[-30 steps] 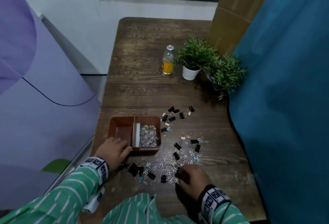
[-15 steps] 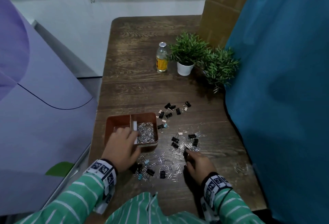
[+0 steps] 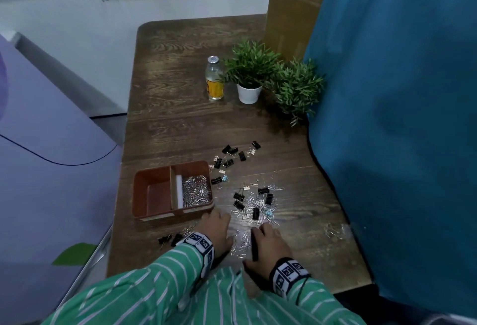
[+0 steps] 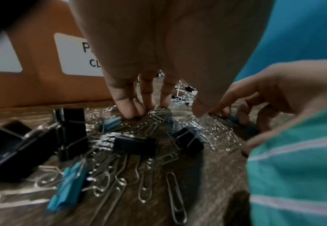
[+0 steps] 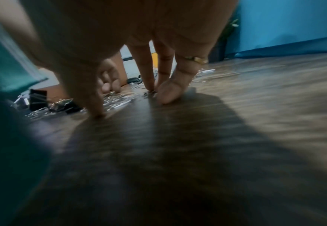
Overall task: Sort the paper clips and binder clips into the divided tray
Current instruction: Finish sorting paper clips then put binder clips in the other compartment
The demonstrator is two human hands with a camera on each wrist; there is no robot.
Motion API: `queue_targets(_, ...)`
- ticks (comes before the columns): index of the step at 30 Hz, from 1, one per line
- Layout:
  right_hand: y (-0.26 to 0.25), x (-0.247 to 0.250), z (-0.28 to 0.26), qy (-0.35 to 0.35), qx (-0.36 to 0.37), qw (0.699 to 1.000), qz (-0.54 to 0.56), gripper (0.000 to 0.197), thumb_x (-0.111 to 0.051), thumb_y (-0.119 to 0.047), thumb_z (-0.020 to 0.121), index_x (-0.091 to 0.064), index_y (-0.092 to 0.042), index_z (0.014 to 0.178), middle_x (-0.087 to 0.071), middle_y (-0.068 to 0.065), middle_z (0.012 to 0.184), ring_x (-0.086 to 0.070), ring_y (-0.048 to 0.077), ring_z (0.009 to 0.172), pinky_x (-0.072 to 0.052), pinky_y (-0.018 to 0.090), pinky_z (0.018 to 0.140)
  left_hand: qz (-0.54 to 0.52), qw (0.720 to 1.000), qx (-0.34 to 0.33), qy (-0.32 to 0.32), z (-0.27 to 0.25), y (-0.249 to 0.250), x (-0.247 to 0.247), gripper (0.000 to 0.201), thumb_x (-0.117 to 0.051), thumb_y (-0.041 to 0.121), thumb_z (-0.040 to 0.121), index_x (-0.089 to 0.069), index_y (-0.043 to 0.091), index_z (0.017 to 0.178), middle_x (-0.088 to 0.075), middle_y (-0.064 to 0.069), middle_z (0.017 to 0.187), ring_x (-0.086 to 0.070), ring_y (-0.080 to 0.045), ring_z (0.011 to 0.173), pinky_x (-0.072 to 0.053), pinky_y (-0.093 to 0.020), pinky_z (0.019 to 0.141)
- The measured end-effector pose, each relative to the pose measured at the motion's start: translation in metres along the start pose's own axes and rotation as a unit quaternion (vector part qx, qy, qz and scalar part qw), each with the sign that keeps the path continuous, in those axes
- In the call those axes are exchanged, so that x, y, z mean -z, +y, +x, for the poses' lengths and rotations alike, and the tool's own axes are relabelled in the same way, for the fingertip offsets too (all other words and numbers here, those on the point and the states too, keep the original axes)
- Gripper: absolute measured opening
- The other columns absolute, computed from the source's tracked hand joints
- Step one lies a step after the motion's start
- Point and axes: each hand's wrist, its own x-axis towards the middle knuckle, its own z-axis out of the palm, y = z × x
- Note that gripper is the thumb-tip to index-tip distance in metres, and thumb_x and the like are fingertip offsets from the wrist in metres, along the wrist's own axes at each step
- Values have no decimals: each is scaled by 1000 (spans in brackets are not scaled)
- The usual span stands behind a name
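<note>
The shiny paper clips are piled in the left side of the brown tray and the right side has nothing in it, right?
Not quite, the sides are swapped. In the head view, the paper clips are piled in the right side of the brown tray, and the left side has no clips in it.

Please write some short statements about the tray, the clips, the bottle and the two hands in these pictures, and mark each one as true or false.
1. The right compartment of the brown divided tray holds silver wire paper clips. True.
2. The left compartment is full of black binder clips. False: it looks empty.
3. The left hand has its fingertips down on loose paper clips on the dark wooden table. True.
4. The glass bottle with the yellow label lies on its side. False: it stands upright.
5. The right hand is raised above the tray. False: it is at the table.
</note>
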Motion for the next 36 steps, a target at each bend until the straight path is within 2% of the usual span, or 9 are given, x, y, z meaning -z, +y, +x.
queue_targets(4, -15, -1, 18, 37, 6, 997, 68, 35, -68, -38, 84, -64, -17, 111, -56, 4, 118, -59, 24, 107, -46, 29, 93, -4, 1000, -5, -3, 4, 3, -8, 61, -64, 37, 84, -39, 14, 134, -44, -14, 133, -59, -32, 107, -51, -41, 88)
queue_targets(8, -21, 5, 34, 52, 4, 990, 130, 18, -66, -25, 84, -74, -17, 97, -66, 5, 105, -65, 24, 98, -45, 24, 84, -49, 998, -33, -8, 4, 7, -12, 41, -65, 25, 83, -48, 15, 119, -53, -10, 122, -60, -32, 109, -50, -40, 90)
queue_targets(12, 0, 14, 29, 94, -14, 983, 159, 31, -68, -37, 82, -71, -24, 110, -62, -4, 111, -61, 13, 97, -49, 24, 92, -110, 993, -28, 35, -1, -8, -13, 50, -77, 40, 74, -48, 23, 110, -47, 1, 125, -58, -24, 108, -51, -38, 92)
queue_targets(17, 2, 12, 13, 12, -1, 1000, 24, 75, -65, -60, 70, -49, -28, 137, -42, 0, 134, -43, 24, 123, -46, 39, 106, -89, 996, 17, 7, -5, -10, -13, 58, -78, 46, 75, -48, 18, 116, -59, -4, 114, -61, -24, 102, -52, -33, 85)
queue_targets(22, -27, 2, 24, 24, 46, 996, 70, 45, -62, -40, 78, -60, -29, 122, -47, -1, 119, -52, 24, 114, -48, 33, 97, -142, 990, 14, 11, 2, 6, -6, 10, -63, 25, 81, -56, 25, 87, -61, 2, 87, -61, -20, 86, -50, -29, 74)
queue_targets(24, -28, 3, 26, 46, 49, 993, 96, 37, -57, -36, 80, -63, -29, 116, -49, -4, 113, -55, 22, 110, -49, 30, 93, -192, 981, 12, 35, 1, 0, -3, 5, -58, 20, 79, -57, 24, 81, -61, 7, 78, -60, -16, 75, -53, -30, 70)
queue_targets(30, -24, 16, 21, 6, 64, 998, -19, 77, -71, -61, 69, -39, -42, 136, -36, -1, 133, -43, 25, 121, -51, 43, 96, -231, 957, -62, 165, -38, -33, 47, 5, -56, 27, 88, -57, 32, 90, -59, 15, 79, -56, -1, 70, -51, -24, 65)
queue_targets(33, -33, 19, 22, -53, 80, 994, -58, 91, -79, -54, 72, -23, -50, 144, -22, 4, 151, -34, 35, 133, -49, 53, 101, -168, 953, -67, 243, -60, -59, 73, 10, -57, 33, 89, -58, 32, 98, -58, 19, 88, -53, 0, 80, -49, -21, 69)
queue_targets(36, -40, 15, 29, -71, 101, 988, -96, 82, -77, -34, 80, -28, -46, 144, -15, 5, 156, -31, 43, 135, -50, 55, 101, -77, 958, -35, 274, -70, -87, 79, 29, -60, 37, 87, -58, 28, 114, -57, 13, 100, -48, -8, 90, -47, -30, 77)
